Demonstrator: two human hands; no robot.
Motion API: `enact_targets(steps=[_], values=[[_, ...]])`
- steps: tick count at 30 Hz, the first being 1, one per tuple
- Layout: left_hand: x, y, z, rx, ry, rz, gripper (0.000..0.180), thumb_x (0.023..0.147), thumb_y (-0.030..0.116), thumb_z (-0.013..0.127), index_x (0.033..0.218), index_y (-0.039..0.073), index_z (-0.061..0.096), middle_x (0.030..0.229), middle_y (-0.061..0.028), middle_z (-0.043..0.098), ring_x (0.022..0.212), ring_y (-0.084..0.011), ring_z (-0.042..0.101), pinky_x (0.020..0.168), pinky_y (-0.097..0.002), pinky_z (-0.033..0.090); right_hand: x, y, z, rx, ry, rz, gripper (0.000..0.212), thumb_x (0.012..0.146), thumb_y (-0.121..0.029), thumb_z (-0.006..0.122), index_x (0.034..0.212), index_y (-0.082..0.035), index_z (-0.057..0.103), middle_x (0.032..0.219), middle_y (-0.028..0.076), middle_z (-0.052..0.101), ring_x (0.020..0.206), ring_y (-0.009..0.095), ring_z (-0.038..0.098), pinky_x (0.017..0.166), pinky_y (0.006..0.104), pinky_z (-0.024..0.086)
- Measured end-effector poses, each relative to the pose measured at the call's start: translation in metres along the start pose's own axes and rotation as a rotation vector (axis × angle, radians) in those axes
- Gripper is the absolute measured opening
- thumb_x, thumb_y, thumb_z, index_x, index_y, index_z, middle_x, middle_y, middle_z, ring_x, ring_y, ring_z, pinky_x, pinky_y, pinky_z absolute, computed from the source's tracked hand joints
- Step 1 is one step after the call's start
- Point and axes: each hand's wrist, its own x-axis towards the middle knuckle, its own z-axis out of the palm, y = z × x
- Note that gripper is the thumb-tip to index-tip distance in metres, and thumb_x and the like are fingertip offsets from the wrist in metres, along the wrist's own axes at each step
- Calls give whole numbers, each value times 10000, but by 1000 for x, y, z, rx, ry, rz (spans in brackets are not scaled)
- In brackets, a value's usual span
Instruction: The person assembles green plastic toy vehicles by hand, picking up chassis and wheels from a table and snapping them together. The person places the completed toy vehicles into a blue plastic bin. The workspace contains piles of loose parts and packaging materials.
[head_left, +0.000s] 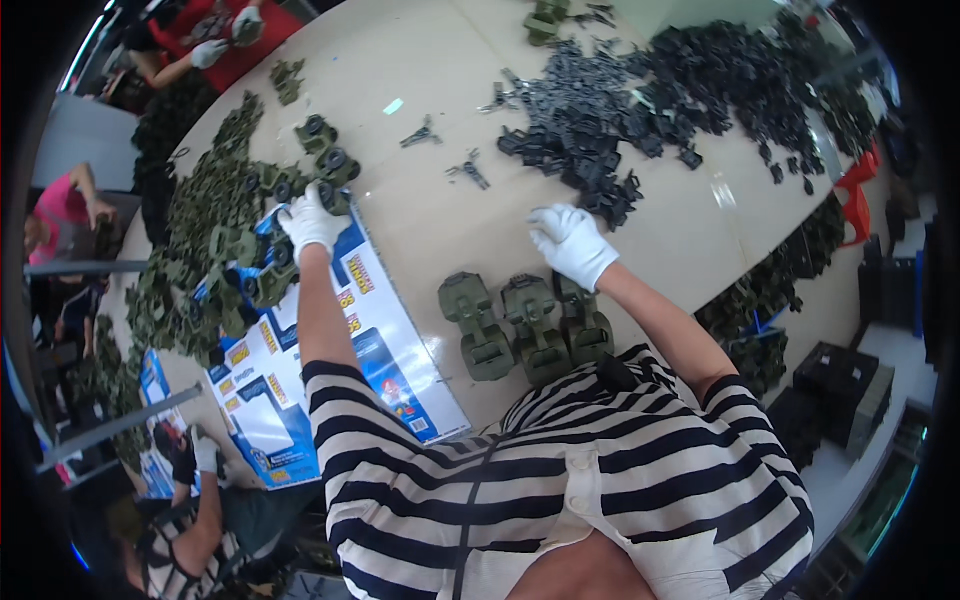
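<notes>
My left hand [312, 225], in a white glove, reaches to the edge of the green piles. Its fingers close on an olive-green plastic part with black round pieces [338, 200]. My right hand [573, 245], also gloved in white, hovers over the table with its fingers curled in; whatever lies inside them is hidden. Close to my body stand three larger olive-green plastic assemblies side by side: a left one [476, 325], a middle one [533, 325] and a right one [585, 325], partly behind my right wrist.
Flat printed blue-and-white cardboard [375, 330] lies under my left arm. Many green parts [205, 220] spread along the left. Black parts [570, 140] heap at the far right, with two small grey pieces [470, 172] nearer the middle. Other gloved people work at the left.
</notes>
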Motion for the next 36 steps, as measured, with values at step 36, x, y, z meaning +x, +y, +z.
enact_targets(steps=[36], values=[[-182,76,18,-669,-220,-322,655,844,427,714,1349,44,552,1129,-215,670,1084,-369,634,950,-450,479,-110,117,-50,-472,-370,336,313,891,-100,482,1179,-129,601,1274,178,570,915,400,671,777,491,552]])
